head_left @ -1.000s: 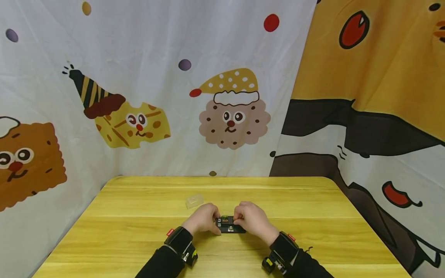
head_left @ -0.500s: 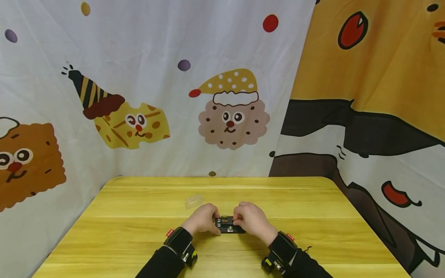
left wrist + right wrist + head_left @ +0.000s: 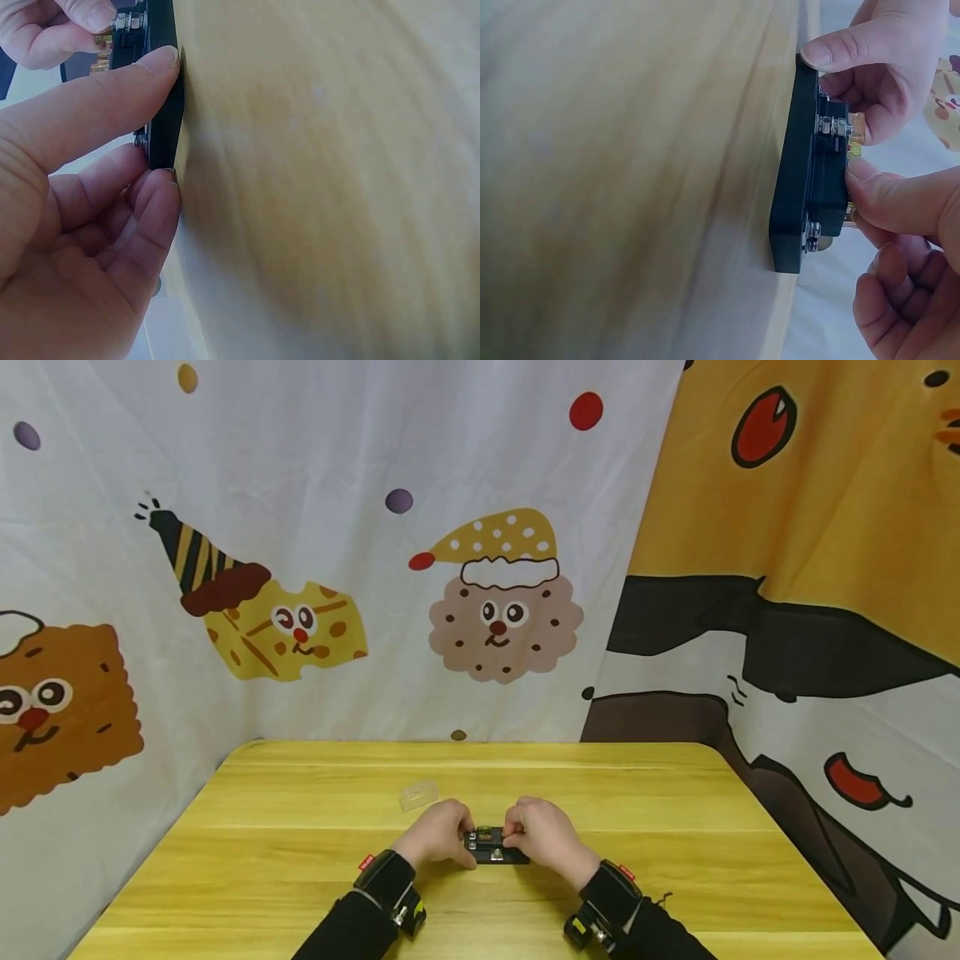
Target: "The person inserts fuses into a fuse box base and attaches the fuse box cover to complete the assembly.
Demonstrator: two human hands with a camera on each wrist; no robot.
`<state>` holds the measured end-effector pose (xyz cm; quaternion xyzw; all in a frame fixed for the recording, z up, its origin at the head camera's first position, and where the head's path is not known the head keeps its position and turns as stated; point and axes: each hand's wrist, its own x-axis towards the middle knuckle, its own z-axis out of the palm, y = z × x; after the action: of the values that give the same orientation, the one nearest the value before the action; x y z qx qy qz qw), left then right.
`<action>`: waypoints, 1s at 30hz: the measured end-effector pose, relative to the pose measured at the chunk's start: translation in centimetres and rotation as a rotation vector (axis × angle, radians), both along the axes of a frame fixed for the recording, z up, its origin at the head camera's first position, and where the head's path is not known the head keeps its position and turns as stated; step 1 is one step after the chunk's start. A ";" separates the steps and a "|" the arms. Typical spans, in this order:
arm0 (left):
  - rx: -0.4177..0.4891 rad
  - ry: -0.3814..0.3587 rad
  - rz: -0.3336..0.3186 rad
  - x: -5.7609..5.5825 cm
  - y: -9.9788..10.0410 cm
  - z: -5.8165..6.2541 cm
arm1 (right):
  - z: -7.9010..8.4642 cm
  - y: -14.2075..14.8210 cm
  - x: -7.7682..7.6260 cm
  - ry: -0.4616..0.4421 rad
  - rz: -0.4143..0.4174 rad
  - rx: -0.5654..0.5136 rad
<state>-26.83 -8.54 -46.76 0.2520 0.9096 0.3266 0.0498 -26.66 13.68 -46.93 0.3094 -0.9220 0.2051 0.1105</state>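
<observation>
A black fuse block (image 3: 510, 857) with metal terminal nuts lies on the wooden table between both hands. My left hand (image 3: 441, 833) grips its left end, thumb on the near edge and fingers at the far side. Translucent orange and yellow blade fuses (image 3: 857, 129) stand up from its raised middle in the right wrist view. At the block's right part, my right hand (image 3: 551, 835) pinches a blade fuse between thumb and forefinger. That fuse is mostly hidden by the fingertips. The left wrist view shows the block's base (image 3: 166, 127) flat against the table.
A small clear plastic cover (image 3: 418, 795) lies on the table (image 3: 300, 860) just beyond the left hand. Behind the table hangs a printed cloth (image 3: 337, 468) with cartoon figures. Each wrist wears a black strap (image 3: 386, 881) with a small camera.
</observation>
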 end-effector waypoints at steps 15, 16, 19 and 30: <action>-0.016 0.018 -0.012 0.1 0.1 0.0 | 0.1 0.9 -0.5 -0.058 0.035 -0.028; -0.014 0.021 -0.013 0.1 0.1 0.0 | 0.2 0.9 -0.6 -0.049 0.022 -0.030; -0.014 0.021 -0.012 0.0 0.1 -0.1 | 0.6 1.2 -0.8 -0.016 -0.018 -0.018; -0.009 0.005 -0.013 0.2 -0.1 0.2 | 0.6 2.3 -1.0 -0.018 -0.066 0.008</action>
<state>-26.65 -8.62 -46.60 0.2583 0.9096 0.3215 0.0507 -27.64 15.96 -46.32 0.2772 -0.9335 0.2006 0.1077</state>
